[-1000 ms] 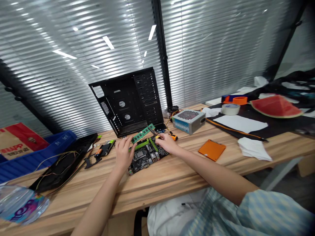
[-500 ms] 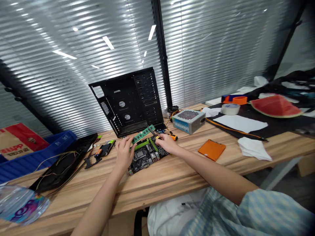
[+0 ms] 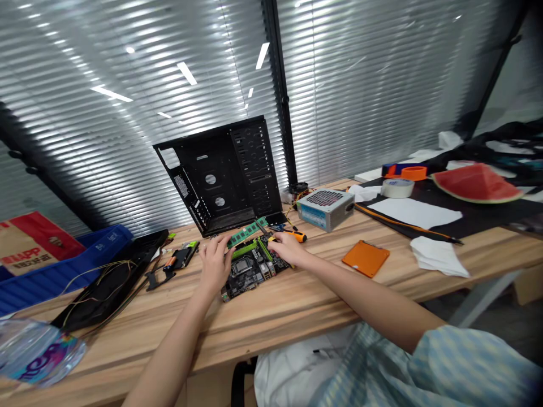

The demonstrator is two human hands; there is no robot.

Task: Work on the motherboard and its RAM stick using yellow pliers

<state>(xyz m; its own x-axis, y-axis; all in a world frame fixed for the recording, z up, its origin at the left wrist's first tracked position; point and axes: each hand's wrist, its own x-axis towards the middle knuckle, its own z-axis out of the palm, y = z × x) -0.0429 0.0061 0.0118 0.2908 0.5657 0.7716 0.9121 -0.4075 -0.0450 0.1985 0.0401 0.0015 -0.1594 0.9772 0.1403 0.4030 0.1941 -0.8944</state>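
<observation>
A green RAM stick (image 3: 246, 233) is held by its left end in the closed fingers of my left hand (image 3: 215, 261), slanting up to the right. My right hand (image 3: 285, 247) grips a thin dark tool (image 3: 263, 229) with a yellow part by the fingers; its tip points at the stick's right end. I cannot make out its exact kind. Beneath both hands lies a motherboard (image 3: 248, 271) with bright green slots, flat on the wooden table. An orange-and-black screwdriver (image 3: 297, 235) lies just beyond my right hand.
An open black computer case (image 3: 229, 175) stands behind the motherboard. To the right are a power supply (image 3: 326, 209), an orange drive (image 3: 365, 258) and a watermelon slice (image 3: 477, 183). Leftward are a black panel (image 3: 106, 288) with wires, a blue bin (image 3: 85, 274) and a plastic bottle (image 3: 40, 353).
The RAM stick has turned very slightly between my fingers. Both hands and everything else stay nearly where they were.
</observation>
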